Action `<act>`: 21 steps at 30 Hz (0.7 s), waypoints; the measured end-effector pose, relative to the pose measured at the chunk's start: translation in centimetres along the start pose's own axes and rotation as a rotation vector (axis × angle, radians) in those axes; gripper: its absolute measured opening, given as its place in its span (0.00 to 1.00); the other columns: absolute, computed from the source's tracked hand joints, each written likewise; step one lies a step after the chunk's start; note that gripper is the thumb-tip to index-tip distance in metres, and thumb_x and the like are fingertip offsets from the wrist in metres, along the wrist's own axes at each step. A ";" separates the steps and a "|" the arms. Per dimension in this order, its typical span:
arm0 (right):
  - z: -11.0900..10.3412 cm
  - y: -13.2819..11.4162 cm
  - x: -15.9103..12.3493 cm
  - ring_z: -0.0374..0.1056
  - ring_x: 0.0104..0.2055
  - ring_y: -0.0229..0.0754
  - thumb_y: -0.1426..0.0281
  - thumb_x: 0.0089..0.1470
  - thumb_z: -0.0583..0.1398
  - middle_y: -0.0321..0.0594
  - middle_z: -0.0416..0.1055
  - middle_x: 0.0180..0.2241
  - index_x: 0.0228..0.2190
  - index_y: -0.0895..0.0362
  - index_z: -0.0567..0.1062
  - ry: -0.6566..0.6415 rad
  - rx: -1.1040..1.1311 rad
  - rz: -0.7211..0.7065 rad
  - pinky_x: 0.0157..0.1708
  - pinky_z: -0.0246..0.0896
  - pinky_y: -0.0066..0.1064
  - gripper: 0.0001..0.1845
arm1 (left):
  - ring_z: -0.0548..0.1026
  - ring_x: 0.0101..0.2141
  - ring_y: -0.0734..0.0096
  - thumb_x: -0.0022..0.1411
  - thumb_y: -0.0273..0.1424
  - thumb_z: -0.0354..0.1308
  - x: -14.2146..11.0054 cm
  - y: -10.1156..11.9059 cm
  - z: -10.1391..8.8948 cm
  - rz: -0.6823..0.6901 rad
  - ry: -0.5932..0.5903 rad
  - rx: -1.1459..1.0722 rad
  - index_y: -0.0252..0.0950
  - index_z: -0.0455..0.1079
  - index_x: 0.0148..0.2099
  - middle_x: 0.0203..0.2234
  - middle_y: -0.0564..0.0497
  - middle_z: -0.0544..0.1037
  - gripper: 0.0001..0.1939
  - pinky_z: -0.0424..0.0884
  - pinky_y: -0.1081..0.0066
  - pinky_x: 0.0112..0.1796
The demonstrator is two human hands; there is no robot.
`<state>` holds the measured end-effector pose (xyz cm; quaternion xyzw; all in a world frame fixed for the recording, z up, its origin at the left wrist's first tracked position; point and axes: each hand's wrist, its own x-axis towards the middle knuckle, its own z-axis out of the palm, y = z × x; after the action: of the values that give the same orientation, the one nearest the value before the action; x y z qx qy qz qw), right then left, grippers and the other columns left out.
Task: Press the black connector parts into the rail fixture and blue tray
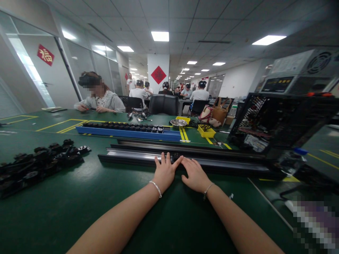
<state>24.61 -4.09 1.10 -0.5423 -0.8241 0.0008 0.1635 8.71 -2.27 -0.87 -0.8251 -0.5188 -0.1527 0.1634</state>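
Observation:
A long black rail with a channel along its top [235, 168] lies across the green table in front of me. My left hand [164, 173] rests on it with the fingers spread. Beside it my right hand [195, 173] reaches over the same rail, fingers stretched out and thumb apart. The two hands meet near the fingertips. Just beyond that spot a small black part [176, 156] sits in the channel, partly covered by my fingers. Neither hand visibly grips anything. Right behind lies a second dark rail [148, 144].
Black parts [39, 162] are heaped at left. Beyond the rails stand a blue tray [127, 133] with rows of black parts, a metal bowl [178, 122] and a yellow bin [206, 131]. An opened computer case [261, 120] stands at right. A person [100, 95] sits across the table.

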 end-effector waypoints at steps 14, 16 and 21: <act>0.9 2.0 -0.3 0.45 0.62 0.53 0.67 0.49 0.53 0.42 0.54 0.60 0.54 0.56 0.62 0.204 -0.232 0.158 0.59 0.36 0.52 0.29 | 0.55 0.58 0.42 0.64 0.33 0.41 0.0 -0.1 -0.5 -0.009 -0.044 0.014 0.56 0.48 0.63 0.60 0.40 0.56 0.26 0.47 0.37 0.50; 0.8 2.2 -0.3 0.47 0.62 0.54 0.66 0.49 0.53 0.40 0.55 0.60 0.52 0.55 0.65 0.164 -0.256 0.153 0.58 0.36 0.53 0.27 | 0.55 0.58 0.42 0.64 0.33 0.40 0.0 -0.2 -0.6 -0.010 -0.046 0.020 0.56 0.49 0.63 0.60 0.41 0.57 0.25 0.48 0.37 0.50; 0.5 2.3 -0.3 0.48 0.61 0.54 0.65 0.50 0.53 0.39 0.55 0.60 0.44 0.55 0.70 0.121 -0.265 0.151 0.58 0.38 0.53 0.19 | 0.53 0.59 0.46 0.64 0.31 0.40 -0.1 -0.5 -1.0 0.020 -0.069 0.012 0.51 0.50 0.63 0.60 0.39 0.57 0.25 0.50 0.38 0.51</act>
<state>26.60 -3.31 0.16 -0.6188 -0.7623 -0.1284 0.1394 8.16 -2.60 0.09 -0.8340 -0.5169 -0.1194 0.1519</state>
